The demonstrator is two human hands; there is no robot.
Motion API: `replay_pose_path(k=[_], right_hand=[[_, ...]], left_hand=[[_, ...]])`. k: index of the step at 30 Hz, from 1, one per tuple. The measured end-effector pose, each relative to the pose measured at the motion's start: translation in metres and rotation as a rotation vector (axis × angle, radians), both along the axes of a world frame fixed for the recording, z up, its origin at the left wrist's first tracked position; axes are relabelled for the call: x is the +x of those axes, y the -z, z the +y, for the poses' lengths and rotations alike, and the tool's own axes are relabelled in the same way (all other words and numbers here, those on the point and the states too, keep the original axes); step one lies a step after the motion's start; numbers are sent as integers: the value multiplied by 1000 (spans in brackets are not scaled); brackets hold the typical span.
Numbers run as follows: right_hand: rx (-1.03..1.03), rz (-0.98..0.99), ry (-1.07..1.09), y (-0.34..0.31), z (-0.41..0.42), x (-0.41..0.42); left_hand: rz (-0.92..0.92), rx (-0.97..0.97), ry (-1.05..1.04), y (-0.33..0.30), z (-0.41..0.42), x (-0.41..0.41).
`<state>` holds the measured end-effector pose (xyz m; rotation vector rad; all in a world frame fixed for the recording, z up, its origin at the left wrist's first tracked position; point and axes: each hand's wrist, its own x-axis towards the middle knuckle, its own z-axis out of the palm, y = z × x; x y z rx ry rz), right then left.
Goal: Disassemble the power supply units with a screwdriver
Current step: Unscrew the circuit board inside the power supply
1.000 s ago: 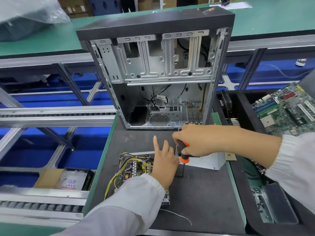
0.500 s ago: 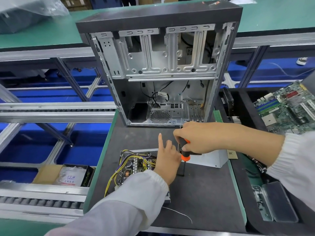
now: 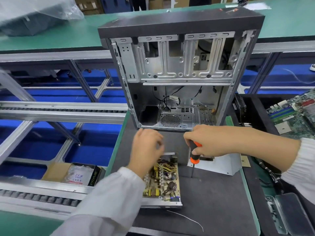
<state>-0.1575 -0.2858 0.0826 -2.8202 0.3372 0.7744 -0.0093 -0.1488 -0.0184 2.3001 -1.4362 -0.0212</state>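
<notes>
I'm gripping the orange-and-black screwdriver (image 3: pixel 194 153) upright in my right hand (image 3: pixel 207 142), left hand (image 3: pixel 147 147) blurred above the PSU (image 3: pixel 162 181) on the mat (image 3: pixel 213 201) — grip unclear — cover (image 3: pixel 219 163) already off, board likely still needing removal.

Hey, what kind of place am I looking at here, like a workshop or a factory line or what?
Most likely an electronics teardown or recycling line. An emptied computer case stands on the mat, roller conveyors run alongside long green benches, and a bare motherboard sits in a tray at the right.
</notes>
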Motion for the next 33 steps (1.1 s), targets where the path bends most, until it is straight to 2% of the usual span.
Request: replay_pose_path(k=[2,8,11,14,18,24,27,30,33], right_hand=[[-2,-60,2,3,2,3],[56,-336,108,22,11,12],[165,-397,228,44,23,14],[316,-544,370,65,43,14],[409,-701,431,75,64,16],[392,-608,377,74,78,6],[235,-514,281,86,89,-1],[132,-523,387,96,91,3],[59,-420,419,111,92,11]], left_hand=[[207,-124,-89,-5,28,38],[541,-37,-200,24,92,90],[583,13,-180,48,106,88],[609,62,-139,70,112,84],[574,118,-31,82,120,84],[570,88,26,87,126,87],[586,78,27,86,124,92],[606,14,68,85,118,96],[722,-3,180,82,111,93]])
